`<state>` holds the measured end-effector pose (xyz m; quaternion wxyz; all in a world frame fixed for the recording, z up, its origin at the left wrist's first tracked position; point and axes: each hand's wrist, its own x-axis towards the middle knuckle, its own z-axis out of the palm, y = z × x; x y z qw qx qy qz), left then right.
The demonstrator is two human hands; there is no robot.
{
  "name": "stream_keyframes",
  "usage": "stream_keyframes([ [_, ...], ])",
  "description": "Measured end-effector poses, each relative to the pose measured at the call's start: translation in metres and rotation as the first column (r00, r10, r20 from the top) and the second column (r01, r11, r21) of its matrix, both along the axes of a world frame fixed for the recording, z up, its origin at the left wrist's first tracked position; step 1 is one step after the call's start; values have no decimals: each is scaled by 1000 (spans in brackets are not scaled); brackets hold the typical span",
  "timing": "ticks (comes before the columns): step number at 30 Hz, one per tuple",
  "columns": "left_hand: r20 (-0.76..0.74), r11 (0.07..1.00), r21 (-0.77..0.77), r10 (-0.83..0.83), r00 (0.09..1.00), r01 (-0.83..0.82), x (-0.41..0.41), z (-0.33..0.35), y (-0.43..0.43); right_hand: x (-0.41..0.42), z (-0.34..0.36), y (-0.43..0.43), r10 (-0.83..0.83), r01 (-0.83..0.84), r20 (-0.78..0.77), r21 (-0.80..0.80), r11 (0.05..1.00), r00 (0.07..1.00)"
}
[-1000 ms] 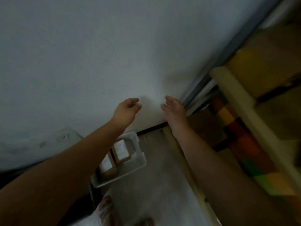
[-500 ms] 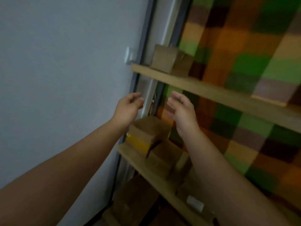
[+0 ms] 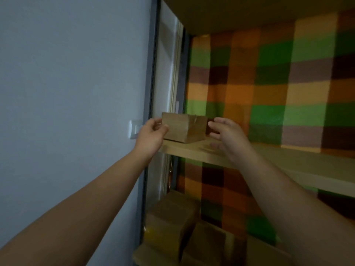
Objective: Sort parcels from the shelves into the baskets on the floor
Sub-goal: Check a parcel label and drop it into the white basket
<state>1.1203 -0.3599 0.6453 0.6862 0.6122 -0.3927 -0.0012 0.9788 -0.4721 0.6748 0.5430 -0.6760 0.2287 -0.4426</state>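
At the far left we see a plain grey wall (image 3: pixel 67 93), and near its right edge a white switch (image 3: pixel 134 129). Just right of the switch is the left hand (image 3: pixel 151 135), raised on a bare forearm that comes up from the lower left corner. Its fingers are curled at the left end of the parcel (image 3: pixel 182 129) with the thumb against the near face, but we cannot tell whether they grip the parcel or only touch it. The parcel, a brown cardboard box with tape over its top edge, sits on the left end of the shelf (image 3: pixel 288 160), one corner turned toward us. Below it, on the lower shelf (image 3: pixel 138 256), we make out the lower parcels (image 3: pixel 169 221), blurred brown boxes crowded together, one with a yellow band on its side. Just right of the parcel is the right hand (image 3: pixel 228 137). Its fingers are open and loosely bent, the tips just beside the parcel's right end, and we cannot tell whether they touch it. Farther right the pale wooden shelf runs on to the edge of the view, and behind it hangs a cloth (image 3: pixel 269 83) checked in green, orange, brown and tan.
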Motion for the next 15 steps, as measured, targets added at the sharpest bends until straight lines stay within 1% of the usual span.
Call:
stream_keyframes([
  [3, -53, 1000, 20, -13, 999, 14, 44, 17, -17, 37, 11, -13, -55, 55, -11, 57, 997, 998],
  [5, -84, 998, 61, -15, 996, 20, 68, 24, -31, 58, 17, -20, -103, 107, -49, 100, 989, 994],
  [11, -121, 975, 198, -81, 989, 104, 112, 33, -77, 106, 32, -44, -131, 164, -174, 191, 968, 976],
  [13, -209, 966, 190, -133, 969, 174, 116, 37, -87, 114, 35, -47, -147, 183, -204, 172, 968, 968],
  [15, -377, 947, 111, -241, 894, 302, 119, 41, -90, 120, 39, -44, -134, 175, -219, 177, 969, 966],
])
